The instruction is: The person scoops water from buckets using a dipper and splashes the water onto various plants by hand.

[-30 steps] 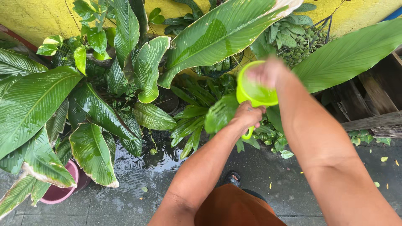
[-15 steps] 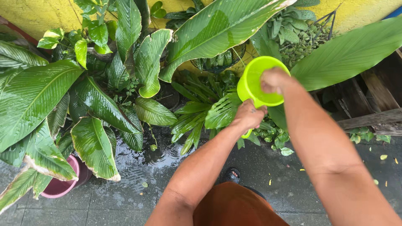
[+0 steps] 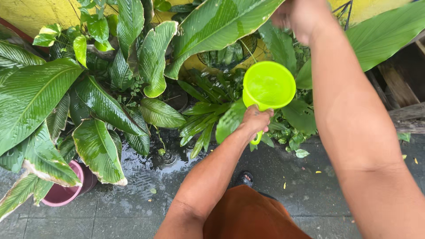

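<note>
Left hand (image 3: 255,118) grips the handle of a bright green jug (image 3: 268,86), holding it over the wet leafy plants (image 3: 208,113) near the yellow wall (image 3: 26,15). Right hand (image 3: 297,14) is raised farther off, above the jug and apart from it; whether its fingers are spread or curled cannot be told. A pink pot (image 3: 62,199) stands on the wet pavement at near left.

One lime-green plastic dipper (image 3: 268,86), round-bodied, mouth facing up toward the camera. Its handle points to 6 o'clock. It is positioned above wet foliage at 1 o'clock of centre.
</note>
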